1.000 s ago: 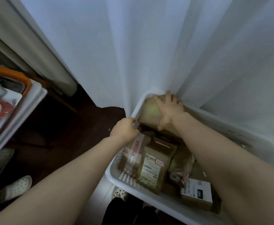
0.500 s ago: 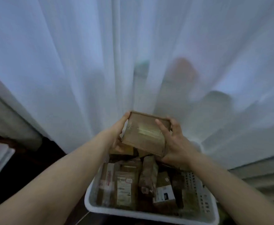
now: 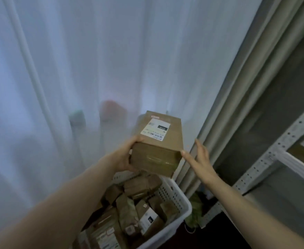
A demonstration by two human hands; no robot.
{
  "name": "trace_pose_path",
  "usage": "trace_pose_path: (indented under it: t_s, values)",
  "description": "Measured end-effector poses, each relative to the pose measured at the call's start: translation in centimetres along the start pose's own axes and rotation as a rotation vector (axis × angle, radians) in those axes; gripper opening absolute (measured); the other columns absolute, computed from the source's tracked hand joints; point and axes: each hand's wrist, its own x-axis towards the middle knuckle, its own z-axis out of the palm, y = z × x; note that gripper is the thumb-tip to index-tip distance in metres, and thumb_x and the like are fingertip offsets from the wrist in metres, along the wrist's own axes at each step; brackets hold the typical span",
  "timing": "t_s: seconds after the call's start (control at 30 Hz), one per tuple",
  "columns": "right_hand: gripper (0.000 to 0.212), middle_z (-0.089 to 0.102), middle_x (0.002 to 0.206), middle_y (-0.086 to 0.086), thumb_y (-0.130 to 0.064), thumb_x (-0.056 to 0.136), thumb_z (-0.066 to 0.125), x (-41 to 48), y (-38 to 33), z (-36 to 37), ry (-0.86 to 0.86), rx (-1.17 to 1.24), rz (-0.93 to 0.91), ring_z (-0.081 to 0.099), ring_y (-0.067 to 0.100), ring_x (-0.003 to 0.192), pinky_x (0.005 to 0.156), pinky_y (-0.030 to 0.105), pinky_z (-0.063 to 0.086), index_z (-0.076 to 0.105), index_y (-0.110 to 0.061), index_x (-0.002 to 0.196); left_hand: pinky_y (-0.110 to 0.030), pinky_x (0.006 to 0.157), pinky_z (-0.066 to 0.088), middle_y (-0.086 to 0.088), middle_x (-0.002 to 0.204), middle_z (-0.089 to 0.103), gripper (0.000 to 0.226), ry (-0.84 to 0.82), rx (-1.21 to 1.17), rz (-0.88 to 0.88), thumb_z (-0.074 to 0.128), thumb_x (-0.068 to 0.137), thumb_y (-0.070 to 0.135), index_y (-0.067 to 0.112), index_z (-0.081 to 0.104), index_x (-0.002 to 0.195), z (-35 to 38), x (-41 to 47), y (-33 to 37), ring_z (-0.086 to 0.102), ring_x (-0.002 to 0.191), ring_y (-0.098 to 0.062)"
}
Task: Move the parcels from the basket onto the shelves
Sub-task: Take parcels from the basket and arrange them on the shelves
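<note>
Carrying brown cardboard parcel with white label above white perforated plastic basket; left hand grip closed on it, right hand open, thumb touching. Grey metal shelves to right; 2-handed support advised, label kept up.

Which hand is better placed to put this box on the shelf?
Left, probably: the left hand already grips the cardboard box; the right hand, open, only touches its corner, though nearer the shelf.

Brown labelled parcel raised above white basket of parcels, shelves right
</note>
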Motion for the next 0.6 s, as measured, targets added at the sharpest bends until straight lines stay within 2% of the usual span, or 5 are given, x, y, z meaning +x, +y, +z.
trace_pose_path:
  t_s: [0.1,0.23,0.37,0.47,0.6]
  values:
    - [0.075,0.034,0.148,-0.001,-0.065,0.085,0.049,-1.3,-0.3,-2.9,0.065,0.499,0.327,0.040,0.028,0.133,0.103,0.052,0.041,0.028,-0.029,0.147,-0.031,0.052,0.055,-0.008,0.095,0.056,0.031,-0.116,-0.004,0.106,0.065,0.077,0.032,0.016,0.056,0.102,2.7,-1.3,-0.3,0.059,0.081,-0.022]
    - [0.060,0.063,0.115,-0.003,-0.053,0.079,0.064,-3.9,0.2,-5.7,0.021,0.654,0.241,0.062,0.018,0.096,0.065,0.032,0.051,0.049,-0.033,0.134,-0.025,0.054,0.053,0.002,0.086,0.070,0.058,-0.370,0.076,0.223,0.071,0.049,0.025,0.023,0.062,0.106,6.3,-2.5,-0.7,0.066,0.066,-0.009]
    - [0.061,0.066,0.120,-0.006,-0.017,0.088,0.065,-6.0,2.1,-8.9,0.148,0.702,0.111,0.062,0.018,0.110,0.082,0.038,0.053,0.043,-0.041,0.139,-0.020,0.074,0.048,0.013,0.085,0.073,0.075,-0.494,0.212,0.291,0.068,0.047,0.009,0.024,0.056,0.119,9.6,-2.9,-1.0,0.064,0.079,-0.003]
    - [0.071,0.063,0.126,-0.004,-0.003,0.087,0.062,-7.9,2.7,-10.9,0.180,0.691,0.026,0.060,0.020,0.115,0.096,0.044,0.050,0.037,-0.036,0.145,-0.047,0.115,0.014,0.011,0.113,0.067,0.100,-0.534,0.338,0.236,0.073,0.041,0.012,0.034,0.048,0.135,11.3,-3.0,-1.3,0.048,0.111,-0.014]
    - [0.075,0.057,0.133,-0.001,0.002,0.086,0.061,-9.3,2.8,-12.7,0.218,0.722,-0.020,0.057,0.021,0.119,0.098,0.043,0.050,0.034,-0.033,0.147,-0.056,0.115,0.012,0.002,0.127,0.057,0.102,-0.572,0.308,0.215,0.076,0.045,0.007,0.040,0.045,0.136,13.0,-3.9,-1.2,0.046,0.120,-0.020]
